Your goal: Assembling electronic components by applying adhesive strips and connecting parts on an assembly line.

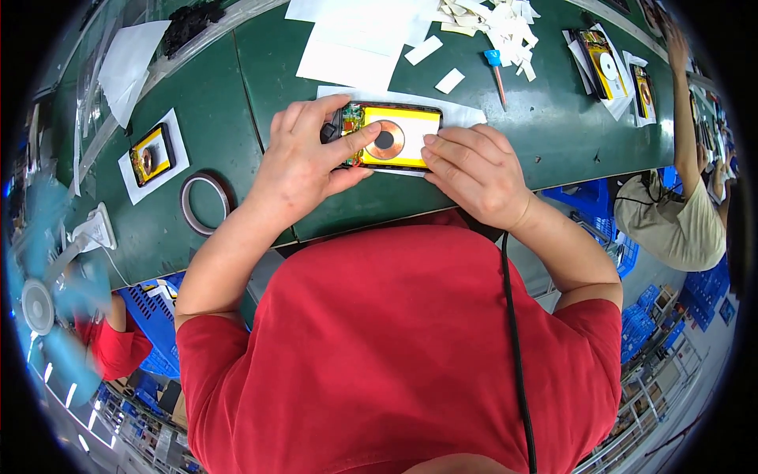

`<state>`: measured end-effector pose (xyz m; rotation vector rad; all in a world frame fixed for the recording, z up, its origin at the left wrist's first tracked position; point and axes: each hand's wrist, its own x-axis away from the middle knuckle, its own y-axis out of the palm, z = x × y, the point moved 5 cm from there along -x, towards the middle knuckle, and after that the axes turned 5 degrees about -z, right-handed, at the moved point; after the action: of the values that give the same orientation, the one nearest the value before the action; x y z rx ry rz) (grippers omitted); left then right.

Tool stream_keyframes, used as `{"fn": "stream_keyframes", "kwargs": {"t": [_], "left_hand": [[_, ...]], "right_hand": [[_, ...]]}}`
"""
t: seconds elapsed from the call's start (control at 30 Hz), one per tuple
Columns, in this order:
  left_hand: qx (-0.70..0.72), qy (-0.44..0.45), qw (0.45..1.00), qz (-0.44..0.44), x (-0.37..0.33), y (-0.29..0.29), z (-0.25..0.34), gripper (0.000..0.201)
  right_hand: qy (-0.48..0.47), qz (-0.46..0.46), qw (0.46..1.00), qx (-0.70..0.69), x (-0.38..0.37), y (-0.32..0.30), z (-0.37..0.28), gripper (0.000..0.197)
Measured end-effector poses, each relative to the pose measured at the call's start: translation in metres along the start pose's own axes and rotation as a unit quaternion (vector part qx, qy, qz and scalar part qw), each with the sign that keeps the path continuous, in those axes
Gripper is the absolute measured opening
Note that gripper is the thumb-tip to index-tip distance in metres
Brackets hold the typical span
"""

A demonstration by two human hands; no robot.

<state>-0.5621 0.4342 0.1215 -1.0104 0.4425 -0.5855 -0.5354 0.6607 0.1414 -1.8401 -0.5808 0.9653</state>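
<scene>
An opened flat electronic device (pixel 418 133) lies lengthwise on white paper in front of me. Its dark frame surrounds a yellow and white panel, with a green circuit board (pixel 353 118) at the left end. A round copper coil (pixel 397 142) with a dark centre sits on the panel. My left hand (pixel 300 158) grips the device's left end, its fingers spread around the edges and one fingertip touching the coil. Closed around the right end, my right hand (pixel 478 170) has its fingers pressed together along the edge; their undersides are hidden.
A brown tape roll (pixel 189 204) and a similar device (pixel 151 155) lie left, beside a fan (pixel 38 306). Beyond are white sheets (pixel 347 47), a blue-topped screwdriver (pixel 497 75) and white strips (pixel 509 31). More devices (pixel 606 67) and a co-worker's arm (pixel 685 103) are right.
</scene>
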Motion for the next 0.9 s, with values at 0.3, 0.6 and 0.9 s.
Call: {"fn": "stream_keyframes", "kwargs": {"t": [0.3,0.6,0.9], "left_hand": [[0.024,0.018,0.999,0.04,-0.002,0.0,-0.004,0.072],[0.081,-0.001,0.995,0.05,-0.003,0.001,-0.007,0.087],[0.101,-0.007,0.994,0.035,-0.004,-0.003,-0.013,0.077]], "right_hand": [[-0.025,-0.007,0.999,-0.032,0.0,0.001,-0.001,0.024],[-0.036,-0.036,0.999,-0.019,0.001,0.003,-0.001,0.022],[0.018,-0.041,0.989,-0.138,-0.015,-0.002,0.018,0.038]]}}
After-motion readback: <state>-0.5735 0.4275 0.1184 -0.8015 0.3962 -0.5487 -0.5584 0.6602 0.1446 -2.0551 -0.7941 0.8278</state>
